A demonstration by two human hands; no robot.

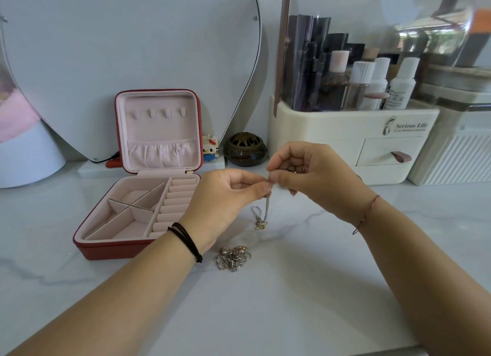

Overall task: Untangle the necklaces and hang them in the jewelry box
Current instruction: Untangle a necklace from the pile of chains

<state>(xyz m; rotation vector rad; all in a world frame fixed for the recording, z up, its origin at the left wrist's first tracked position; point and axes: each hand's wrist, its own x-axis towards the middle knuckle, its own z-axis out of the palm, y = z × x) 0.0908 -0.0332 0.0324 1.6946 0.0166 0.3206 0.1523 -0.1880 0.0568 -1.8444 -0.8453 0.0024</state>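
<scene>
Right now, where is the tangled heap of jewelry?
The tangled heap lies on the counter, centre of the head view, just right of the red jewelry box and below the chain pinched by the left hand and right hand.

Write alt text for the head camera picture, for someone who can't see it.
The left hand and right hand pinch a necklace between them over a marble table, its pendant hanging down. A tangled heap of chains lies nearer the camera, and an open red jewelry box with bare hooks stands to the left.
</scene>
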